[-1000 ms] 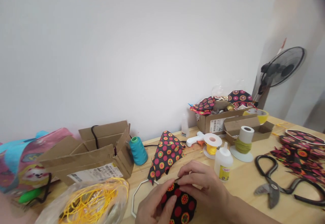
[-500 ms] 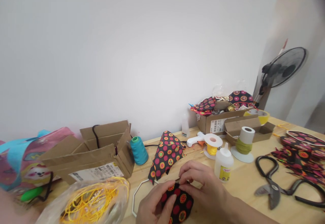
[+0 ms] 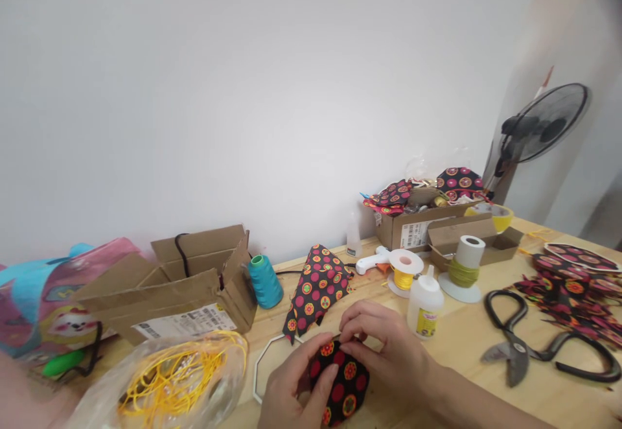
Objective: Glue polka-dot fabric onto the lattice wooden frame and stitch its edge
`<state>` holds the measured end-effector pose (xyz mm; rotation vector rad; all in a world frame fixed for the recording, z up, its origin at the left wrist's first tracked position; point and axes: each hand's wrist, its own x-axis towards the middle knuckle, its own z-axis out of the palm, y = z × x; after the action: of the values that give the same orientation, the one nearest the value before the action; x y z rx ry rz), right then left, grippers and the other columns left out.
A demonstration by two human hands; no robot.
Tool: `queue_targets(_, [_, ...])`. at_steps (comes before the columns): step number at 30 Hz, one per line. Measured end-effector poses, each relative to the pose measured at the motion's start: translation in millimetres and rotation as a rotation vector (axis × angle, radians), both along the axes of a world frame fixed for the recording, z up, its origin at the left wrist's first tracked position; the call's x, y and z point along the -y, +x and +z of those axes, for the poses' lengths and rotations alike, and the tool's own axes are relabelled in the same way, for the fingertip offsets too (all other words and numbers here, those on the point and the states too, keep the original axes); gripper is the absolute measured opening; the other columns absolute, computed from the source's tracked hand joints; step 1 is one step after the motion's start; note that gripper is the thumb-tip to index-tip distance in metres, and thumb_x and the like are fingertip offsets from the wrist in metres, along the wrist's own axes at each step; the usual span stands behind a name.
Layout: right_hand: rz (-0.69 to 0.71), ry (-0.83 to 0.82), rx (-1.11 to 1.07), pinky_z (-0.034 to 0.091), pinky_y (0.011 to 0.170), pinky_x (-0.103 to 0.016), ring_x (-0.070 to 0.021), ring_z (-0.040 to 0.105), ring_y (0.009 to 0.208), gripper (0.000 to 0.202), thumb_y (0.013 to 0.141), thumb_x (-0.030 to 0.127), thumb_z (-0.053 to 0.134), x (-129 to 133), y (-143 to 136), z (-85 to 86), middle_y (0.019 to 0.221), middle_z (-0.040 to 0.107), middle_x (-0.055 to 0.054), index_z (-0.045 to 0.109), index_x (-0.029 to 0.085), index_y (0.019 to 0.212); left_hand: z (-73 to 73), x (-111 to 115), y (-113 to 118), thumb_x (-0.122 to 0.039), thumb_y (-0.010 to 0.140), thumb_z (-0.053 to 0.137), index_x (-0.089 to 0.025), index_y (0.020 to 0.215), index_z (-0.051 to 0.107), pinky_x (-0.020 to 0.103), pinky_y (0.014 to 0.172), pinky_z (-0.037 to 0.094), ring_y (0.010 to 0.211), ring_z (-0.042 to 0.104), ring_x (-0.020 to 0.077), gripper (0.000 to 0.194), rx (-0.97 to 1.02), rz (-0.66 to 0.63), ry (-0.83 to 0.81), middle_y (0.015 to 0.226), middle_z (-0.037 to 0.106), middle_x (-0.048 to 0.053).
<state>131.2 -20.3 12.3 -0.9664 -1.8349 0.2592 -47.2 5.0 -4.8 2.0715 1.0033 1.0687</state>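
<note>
A black fabric piece (image 3: 350, 387) with red and orange flower rounds is held between both hands, low in the middle of the view. My left hand (image 3: 299, 383) grips its left side, thumb across the front. At the top edge, my right hand (image 3: 376, 345) pinches the same piece with thumb and fingers. Whatever lies behind the fabric is hidden. Just past the hands lies a loose scrap of patterned cloth (image 3: 318, 289). A white angular frame (image 3: 257, 367) rests left of my left hand, and a white glue bottle (image 3: 425, 309) stands right of my right hand.
Large black-handled shears (image 3: 518, 351) lie at right near patterned fabric pieces (image 3: 578, 286). A yellow thread spool (image 3: 404, 270), a glue gun (image 3: 373, 260) and a teal thread cone (image 3: 265, 281) stand behind. At left are an open cardboard box (image 3: 194, 293) and a bag of yellow cord (image 3: 179, 377).
The view has shifted slightly, so the table items sit a little higher. Both hands keep hold of the fabric piece, and the right fingers have moved slightly along its top edge.
</note>
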Motion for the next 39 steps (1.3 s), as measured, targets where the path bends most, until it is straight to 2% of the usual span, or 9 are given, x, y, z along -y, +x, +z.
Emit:
queue_targets(6, [-0.06,0.082,0.151,0.044,0.06,-0.022,-0.0131,0.052,0.071,0.014,0.082,0.012,0.044,2.0,-1.2,0.7,0.079,0.056,-0.004,0.055,0.018,0.076,-3.6,2.3,0.5,-0.024,0.068,0.061,-0.025,0.094,0.065,0.024,0.065,0.056,0.082,0.067,0.0204,0.026,0.098,0.044,-0.033,0.092,0.072,0.003])
queue_targets(12, [-0.118,0.122,0.241,0.042,0.054,-0.02,-0.0123,0.05,0.066,0.014,0.082,0.016,0.045,1.5,0.4,-0.3,0.077,0.054,-0.003,0.055,0.019,0.073,-2.6,6.5,5.9,-0.028,0.066,0.063,-0.024,0.088,0.067,0.022,0.063,0.056,0.078,0.068,0.0193,0.023,0.169,0.082,-0.068,0.086,0.073,0.002])
queue_targets(20, [-0.061,0.143,0.106,0.042,0.056,-0.022,-0.0123,0.051,0.068,0.009,0.079,0.011,0.051,2.4,0.2,-0.2,0.076,0.054,-0.003,0.056,0.018,0.077,-2.1,8.1,7.7,-0.03,0.064,0.065,-0.028,0.083,0.068,0.018,0.057,0.055,0.069,0.068,0.0165,0.02,0.189,0.126,-0.035,0.08,0.073,-0.001])
queue_targets(26, [-0.086,0.166,0.063,0.043,0.057,-0.023,-0.0129,0.053,0.068,0.01,0.077,0.011,0.052,3.9,-4.5,2.9,0.075,0.055,-0.003,0.058,0.019,0.078,-0.6,8.6,7.3,-0.027,0.066,0.063,-0.031,0.086,0.067,0.016,0.057,0.054,0.068,0.068,0.0144,0.021,0.162,0.121,0.022,0.08,0.073,-0.004])
queue_targets(39, [-0.142,0.292,0.191,0.039,0.055,-0.023,-0.0115,0.049,0.064,0.014,0.082,0.016,0.049,5.3,-1.5,2.1,0.073,0.057,-0.003,0.063,0.019,0.079,-6.9,6.8,5.6,-0.026,0.067,0.062,-0.031,0.089,0.066,0.019,0.057,0.056,0.074,0.068,0.0162,0.024,0.137,0.111,-0.02,0.085,0.072,-0.003])
